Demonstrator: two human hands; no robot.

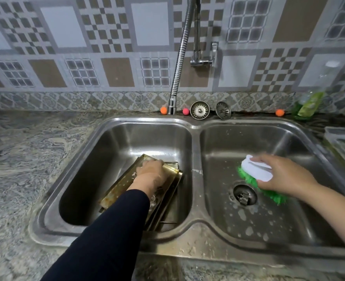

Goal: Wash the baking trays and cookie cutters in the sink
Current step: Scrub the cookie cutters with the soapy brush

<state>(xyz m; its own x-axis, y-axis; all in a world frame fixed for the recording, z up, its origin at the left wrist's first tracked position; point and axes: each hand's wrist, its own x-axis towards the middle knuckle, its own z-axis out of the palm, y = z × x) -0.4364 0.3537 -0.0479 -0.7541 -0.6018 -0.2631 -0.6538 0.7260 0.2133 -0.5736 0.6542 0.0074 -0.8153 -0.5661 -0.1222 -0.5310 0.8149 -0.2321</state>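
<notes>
While two stacked baking trays (163, 191) lean in the left basin, left hand (150, 175) grips their top edge; right hand (283, 175) clutches one green-bristled scrub brush (256, 173) over the right basin's drain (244, 194).

Stacked trays (117, 189) crowd the left basin; faucet hose (180, 55) hangs above its rear.
</notes>
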